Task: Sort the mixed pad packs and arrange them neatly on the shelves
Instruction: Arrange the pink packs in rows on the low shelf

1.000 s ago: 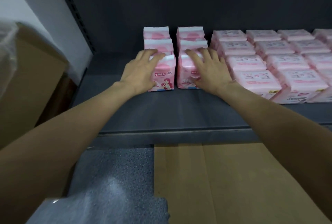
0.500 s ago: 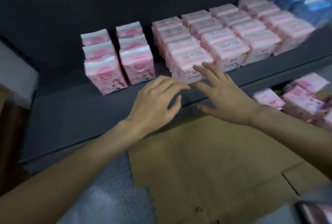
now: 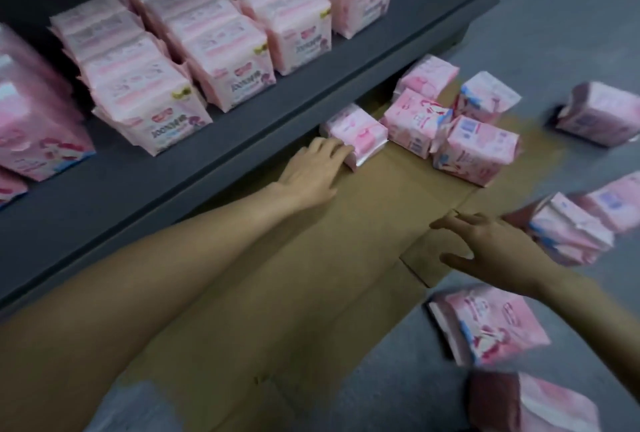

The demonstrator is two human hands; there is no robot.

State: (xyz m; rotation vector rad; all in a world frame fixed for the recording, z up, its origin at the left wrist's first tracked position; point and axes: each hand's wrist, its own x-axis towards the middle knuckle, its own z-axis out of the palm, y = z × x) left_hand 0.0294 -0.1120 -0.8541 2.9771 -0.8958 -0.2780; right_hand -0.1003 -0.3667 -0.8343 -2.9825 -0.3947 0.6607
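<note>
Down on the cardboard [image 3: 311, 293], head view: our left hand [image 3: 313, 172] rests on the floor sheet, fingers straight, fingertips touching a pink pack [image 3: 356, 132] just under the shelf [image 3: 242, 154] edge. Right hand [image 3: 491, 248] hovers near, fingers spread, holding nothing. Loose packs [image 3: 474, 147] lie scattered right; sorted rows [image 3: 207, 33] stand on the shelf.

Dim, flat indoor light, source not visible. Dark shelf [image 3: 145, 189] underexposed; deep shadow beneath its front edge. Motion blur throughout, strongest on pink packs [image 3: 568, 234] at right and bottom edges. Wide-angle bending at frame borders. No glare.
</note>
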